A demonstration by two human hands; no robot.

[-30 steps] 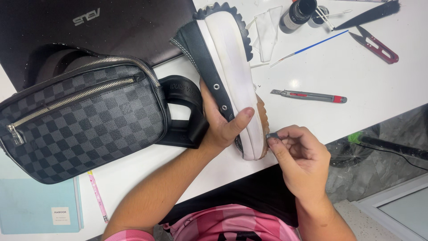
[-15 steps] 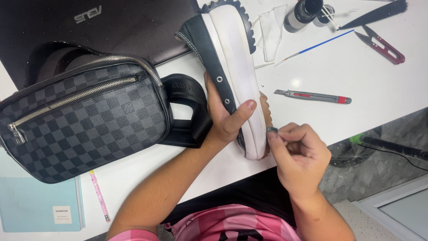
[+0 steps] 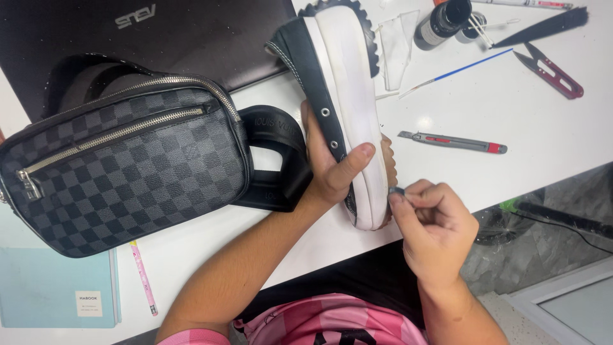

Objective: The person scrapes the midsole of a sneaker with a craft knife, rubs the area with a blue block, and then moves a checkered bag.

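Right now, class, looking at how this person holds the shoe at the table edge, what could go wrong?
1. The shoe heel overhangs the table edge, gripped only by the left hand; it might slip off.
2. The right hand pinches a small dark piece beyond the edge; dropped, it would likely fall to the floor.
3. The utility knife lies near the working hands.

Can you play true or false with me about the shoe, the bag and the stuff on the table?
1. The left hand holds the shoe. True.
2. The right hand holds the red snips. False: the snips lie on the table; the fingers pinch a tiny dark thing.
3. The checkered bag is zipped shut. True.
4. The craft knife lies on the laptop. False: it lies on the table.
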